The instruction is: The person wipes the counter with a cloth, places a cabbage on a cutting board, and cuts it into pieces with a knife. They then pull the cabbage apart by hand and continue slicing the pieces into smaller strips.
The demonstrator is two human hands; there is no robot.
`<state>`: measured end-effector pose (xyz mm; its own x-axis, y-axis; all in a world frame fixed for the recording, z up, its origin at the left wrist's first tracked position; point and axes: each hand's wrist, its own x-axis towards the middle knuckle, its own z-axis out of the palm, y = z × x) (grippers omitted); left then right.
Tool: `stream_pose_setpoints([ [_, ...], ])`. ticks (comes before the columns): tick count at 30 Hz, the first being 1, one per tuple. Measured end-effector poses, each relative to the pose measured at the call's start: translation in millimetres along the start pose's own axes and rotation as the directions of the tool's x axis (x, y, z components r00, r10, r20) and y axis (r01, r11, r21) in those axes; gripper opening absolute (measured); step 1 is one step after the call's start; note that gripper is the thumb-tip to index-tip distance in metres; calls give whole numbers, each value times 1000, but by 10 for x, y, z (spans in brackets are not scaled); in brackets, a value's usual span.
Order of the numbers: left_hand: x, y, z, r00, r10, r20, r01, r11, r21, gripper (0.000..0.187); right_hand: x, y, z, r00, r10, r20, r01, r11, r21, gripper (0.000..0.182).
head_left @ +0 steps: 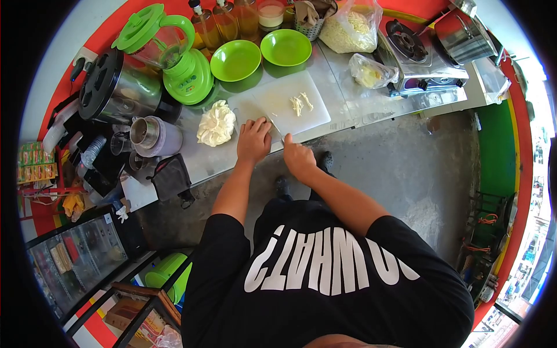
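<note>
A white cutting board [255, 100] lies on the metal counter. My right hand [299, 158] is closed around a knife [276, 126], whose thin blade reaches over the board's front edge. Just left of the blade, my left hand [253, 141] rests at the board's near left corner with fingers curled down; whatever is under them is hidden. Several thin pale strips of food [300, 104] lie on the right half of the board. Beside my left hand sits a crumpled, cream-white bundle [216, 123], perhaps a plastic bag.
Two green bowls [236, 60] stand behind the board, with a green blender [188, 78] and a flask [154, 136] to the left. Bottles [206, 26] line the back. On the right are a filled clear bag [350, 32], a smaller bag [371, 72] and a gas stove [420, 58].
</note>
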<state>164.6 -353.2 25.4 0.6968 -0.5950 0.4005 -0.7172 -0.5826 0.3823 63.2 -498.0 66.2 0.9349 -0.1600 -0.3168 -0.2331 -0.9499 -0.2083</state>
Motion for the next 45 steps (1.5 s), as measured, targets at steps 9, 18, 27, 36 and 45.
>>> stream_pose_setpoints([
  [9, 23, 32, -56, 999, -34, 13, 34, 999, -20, 23, -119, 200, -273, 994, 92, 66, -95, 995, 37, 37],
  [18, 27, 44, -54, 1000, -23, -12, 23, 999, -35, 21, -166, 43, -247, 992, 37, 124, -45, 997, 64, 41],
  [27, 44, 59, -77, 1000, -21, 21, 22, 999, -27, 21, -59, -13, -340, 986, 1, 164, -3, 1000, 13, 37],
  [36, 48, 78, -79, 1000, -24, 8, 25, 999, -33, 22, 160, -22, -234, 995, 17, 99, -16, 1000, -9, 33],
  [45, 49, 46, -55, 1000, 0, -24, 0, 1000, -14, 22, 43, -77, -133, 997, 34, 74, -29, 997, -78, 30],
])
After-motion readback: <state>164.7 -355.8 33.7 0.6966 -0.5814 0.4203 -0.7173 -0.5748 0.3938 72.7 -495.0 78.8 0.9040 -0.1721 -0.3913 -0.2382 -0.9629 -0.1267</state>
